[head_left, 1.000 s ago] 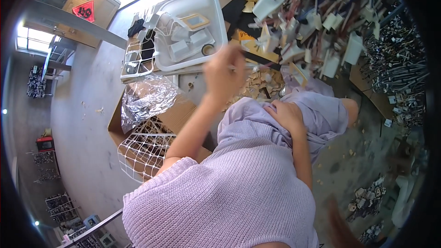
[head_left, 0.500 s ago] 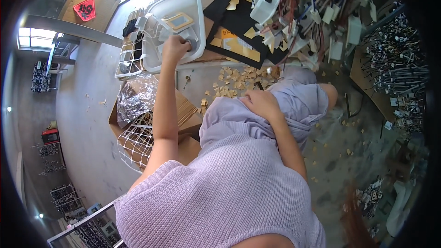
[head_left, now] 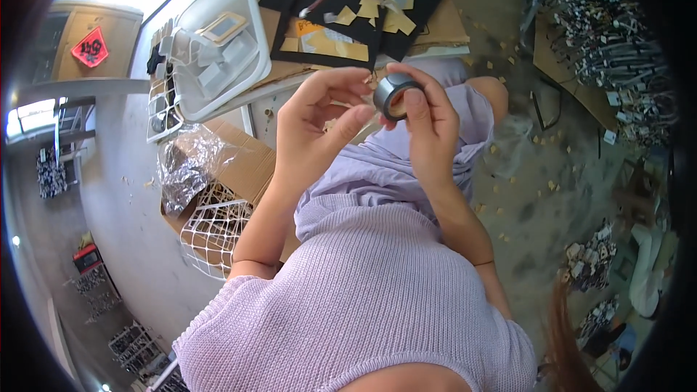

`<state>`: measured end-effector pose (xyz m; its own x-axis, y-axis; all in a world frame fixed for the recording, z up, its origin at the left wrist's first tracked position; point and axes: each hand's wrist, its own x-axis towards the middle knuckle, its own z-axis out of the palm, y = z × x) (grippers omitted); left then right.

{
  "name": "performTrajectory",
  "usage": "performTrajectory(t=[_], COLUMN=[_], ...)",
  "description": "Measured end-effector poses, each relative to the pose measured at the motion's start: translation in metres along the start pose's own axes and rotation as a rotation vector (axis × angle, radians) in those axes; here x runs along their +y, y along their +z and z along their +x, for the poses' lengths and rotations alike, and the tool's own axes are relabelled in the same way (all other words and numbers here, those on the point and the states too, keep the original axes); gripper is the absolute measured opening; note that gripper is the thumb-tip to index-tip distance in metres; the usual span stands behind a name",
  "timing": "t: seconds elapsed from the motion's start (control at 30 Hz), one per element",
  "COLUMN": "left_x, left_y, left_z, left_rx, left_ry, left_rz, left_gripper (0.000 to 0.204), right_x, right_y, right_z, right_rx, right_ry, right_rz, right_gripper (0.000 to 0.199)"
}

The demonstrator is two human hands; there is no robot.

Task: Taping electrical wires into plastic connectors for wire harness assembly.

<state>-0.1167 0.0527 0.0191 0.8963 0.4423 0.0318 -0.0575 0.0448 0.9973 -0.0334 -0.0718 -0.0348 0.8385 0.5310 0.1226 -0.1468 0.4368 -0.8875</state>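
My right hand (head_left: 435, 122) grips a small dark grey roll of tape (head_left: 384, 92), with the thumb across its open core. The roll is held up over my lap, its hole turned partly toward me. Just left of it is my left hand (head_left: 308, 127), its fingers curled loosely and apart from the thumb, with nothing visible in them. The left fingertips come close to the roll's edge; whether they touch it I cannot tell.
Ahead on the left, a white plastic tub (head_left: 252, 29) holds pale plastic pieces. Black sheets (head_left: 287, 25) and yellowish paper scraps (head_left: 348, 47) lie beside it. A cardboard box (head_left: 243, 156) with clear plastic film (head_left: 181, 167) stands left of my lap. Bundled cables (head_left: 610, 51) fill the right.
My left hand has come out of the white tub toward my lap. My right hand has lifted off my lap and now holds the tape roll. The view has shifted.
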Motion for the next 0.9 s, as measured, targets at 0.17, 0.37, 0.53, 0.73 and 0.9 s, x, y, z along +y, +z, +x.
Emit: performTrajectory(t=[0.17,0.37,0.53,0.73,0.9], left_x=[-0.016,-0.022,-0.017,-0.034,-0.020], left_y=[-0.004,-0.012,-0.004,-0.006,-0.023], left_z=[0.009,0.014,0.008,0.011,0.016], left_rx=[-0.135,-0.273,-0.277,-0.199,-0.174], left_ry=[0.078,0.200,0.395,0.479,0.182], left_rz=[-0.051,0.063,0.442,0.482,-0.025], left_gripper=[0.042,0.019,0.021,0.017,0.015], right_x=[-0.007,-0.015,-0.021,-0.043,-0.039], right_y=[-0.010,-0.027,-0.023,-0.020,-0.023], right_z=[-0.005,-0.010,-0.018,-0.029,-0.054], right_rx=[-0.122,-0.306,-0.379,-0.570,-0.549], right_ry=[0.135,0.221,0.257,0.337,0.226], right_rz=[0.119,-0.002,-0.084,-0.567,-0.492], right_gripper=[0.027,0.019,0.043,0.062,0.069])
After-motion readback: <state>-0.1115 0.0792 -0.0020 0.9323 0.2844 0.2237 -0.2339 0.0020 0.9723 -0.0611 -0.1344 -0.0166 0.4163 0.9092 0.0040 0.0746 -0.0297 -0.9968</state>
